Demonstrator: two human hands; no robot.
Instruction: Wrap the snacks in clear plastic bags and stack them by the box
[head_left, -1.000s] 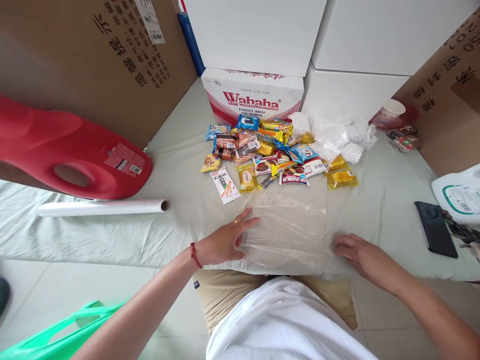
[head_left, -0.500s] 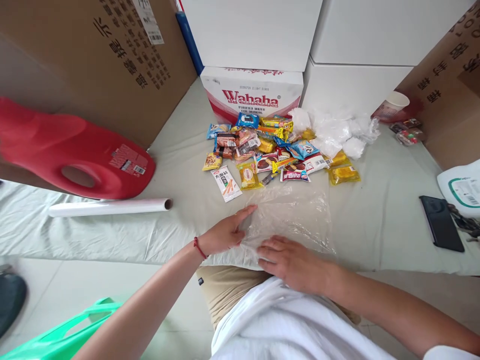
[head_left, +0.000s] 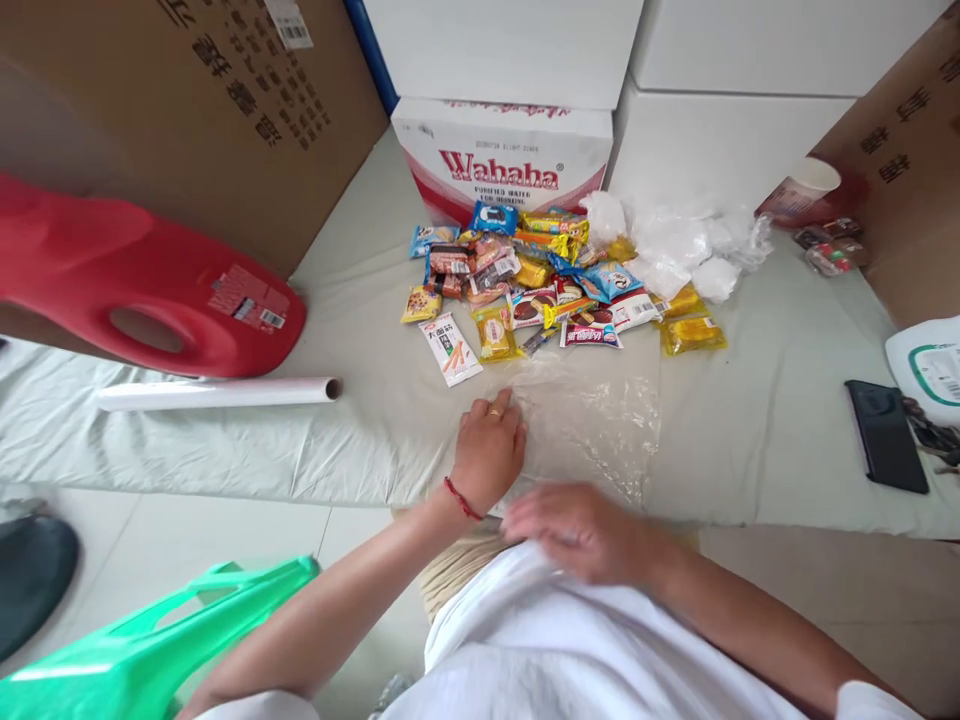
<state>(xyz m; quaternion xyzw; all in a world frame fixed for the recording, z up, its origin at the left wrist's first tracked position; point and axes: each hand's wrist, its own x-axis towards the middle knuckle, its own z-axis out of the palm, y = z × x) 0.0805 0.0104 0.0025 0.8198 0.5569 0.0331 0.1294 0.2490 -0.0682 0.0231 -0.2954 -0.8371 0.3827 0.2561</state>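
A clear plastic sheet [head_left: 592, 430] lies rumpled on the cloth-covered table [head_left: 750, 420], near the wrapped snacks [head_left: 529, 290]. It looks light, limp and slippery — probably best taken by an edge or corner. The left hand [head_left: 491, 450] rests bent fingers at its left edge; whether they pinch, I cannot tell. The right hand [head_left: 581, 530] is blurred by the near edge — its fingers' state is unclear.

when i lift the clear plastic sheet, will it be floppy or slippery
The clear plastic sheet is probably floppy, given its many wrinkles. It looks thin, with the cloth showing through, so it's likely light. Its shiny creases suggest it may be slippery.
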